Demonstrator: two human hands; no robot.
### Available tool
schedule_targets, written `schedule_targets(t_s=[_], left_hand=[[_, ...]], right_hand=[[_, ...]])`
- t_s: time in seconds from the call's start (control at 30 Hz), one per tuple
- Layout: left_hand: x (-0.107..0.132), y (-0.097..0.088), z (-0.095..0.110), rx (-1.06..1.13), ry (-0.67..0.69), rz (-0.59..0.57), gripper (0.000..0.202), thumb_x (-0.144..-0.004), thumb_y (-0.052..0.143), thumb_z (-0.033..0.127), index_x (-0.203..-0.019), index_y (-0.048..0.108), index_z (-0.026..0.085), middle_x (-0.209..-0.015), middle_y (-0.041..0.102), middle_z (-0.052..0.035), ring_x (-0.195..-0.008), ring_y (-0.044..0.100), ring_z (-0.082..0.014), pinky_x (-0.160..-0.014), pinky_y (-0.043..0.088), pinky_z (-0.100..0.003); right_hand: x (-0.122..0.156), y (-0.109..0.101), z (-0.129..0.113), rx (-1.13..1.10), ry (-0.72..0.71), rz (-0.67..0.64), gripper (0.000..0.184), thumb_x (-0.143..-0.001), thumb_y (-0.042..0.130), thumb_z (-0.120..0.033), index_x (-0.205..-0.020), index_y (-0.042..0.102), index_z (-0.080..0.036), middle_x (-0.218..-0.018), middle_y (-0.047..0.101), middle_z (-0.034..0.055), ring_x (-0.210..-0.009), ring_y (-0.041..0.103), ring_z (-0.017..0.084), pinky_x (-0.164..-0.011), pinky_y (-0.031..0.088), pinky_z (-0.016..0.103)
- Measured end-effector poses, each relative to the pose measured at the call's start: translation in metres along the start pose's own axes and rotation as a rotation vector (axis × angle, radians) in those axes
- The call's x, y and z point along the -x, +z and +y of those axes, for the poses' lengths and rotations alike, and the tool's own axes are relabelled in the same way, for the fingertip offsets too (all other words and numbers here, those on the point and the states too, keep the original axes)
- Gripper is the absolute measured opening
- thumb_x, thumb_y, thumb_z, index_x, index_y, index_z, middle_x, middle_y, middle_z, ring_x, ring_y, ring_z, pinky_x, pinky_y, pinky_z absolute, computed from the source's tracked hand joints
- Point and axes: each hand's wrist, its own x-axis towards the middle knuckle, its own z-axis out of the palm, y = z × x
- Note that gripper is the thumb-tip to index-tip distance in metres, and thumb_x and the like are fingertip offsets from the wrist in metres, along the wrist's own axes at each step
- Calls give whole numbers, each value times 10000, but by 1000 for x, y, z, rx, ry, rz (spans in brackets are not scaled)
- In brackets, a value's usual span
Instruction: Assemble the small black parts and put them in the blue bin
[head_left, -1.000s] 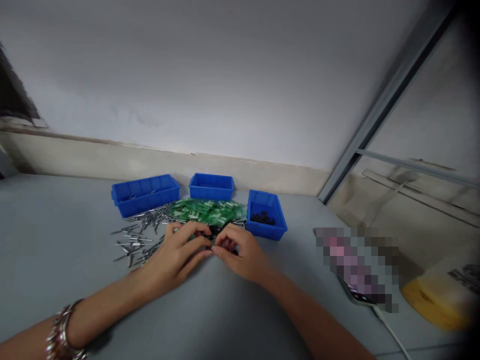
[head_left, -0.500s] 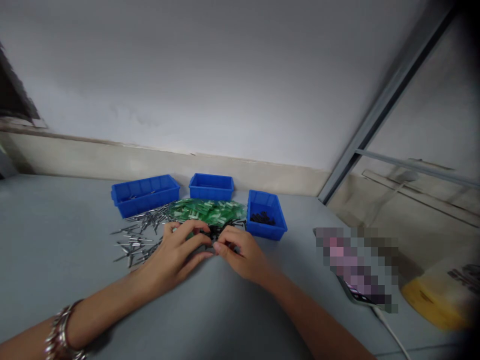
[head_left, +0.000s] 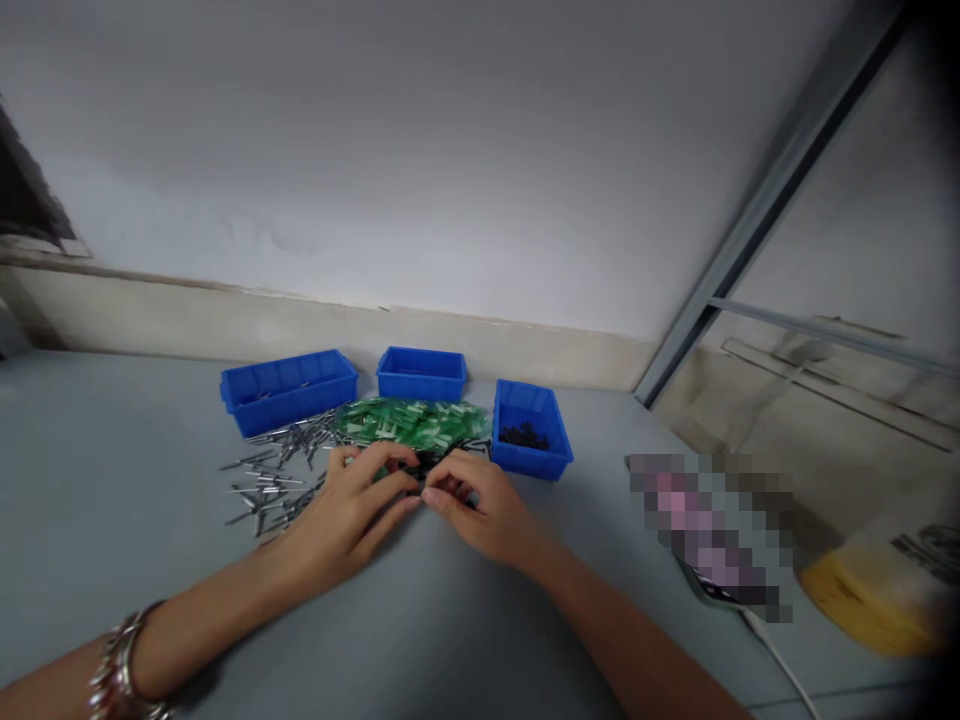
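Small black parts (head_left: 433,461) lie in a pile around the middle of the grey tabletop (head_left: 135,440), partly hidden behind the fingers of both hands. The left hand (head_left: 360,508) and right hand (head_left: 486,508) nearly meet there, thumbs and forefingers drawn in toward each other; whether anything is pinched between them is too small to tell. Just behind lies a clear bag of green pieces (head_left: 412,422), and silver metal pins (head_left: 304,437) spread from it toward the tabletop's left edge. Near the back edge stand a long blue bin (head_left: 296,406) and a shorter blue bin (head_left: 421,387); right of the bag, a third blue bin (head_left: 531,462) holds more black parts. Toward the right edge lies a phone (head_left: 709,590), partly pixelated, with a white cable (head_left: 784,662).
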Motion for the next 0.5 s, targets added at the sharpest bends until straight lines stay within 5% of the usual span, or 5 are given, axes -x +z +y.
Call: schedule_targets(t_s=[0.23, 0.5], left_hand=[[1, 2, -2, -19, 26, 64, 148, -878, 404, 184, -942, 536, 204, -1058, 498, -65, -941, 476, -193, -763, 289, -339], [1, -1, 1, 3, -18, -31, 158, -874, 422, 257, -971, 538, 211, -1087, 484, -70, -1004, 459, -217, -795, 293, -352]], right_hand=[[-1, -2, -3, 38, 21, -15, 259, -863, 425, -263, -645, 508, -149, -653, 443, -10, -629, 428, 82, -582, 333, 210], [-2, 0, -2, 28, -1, 6, 169, -808, 492, -192, -647, 520, -149, -649, 468, -11, -623, 438, 83, -579, 336, 207]])
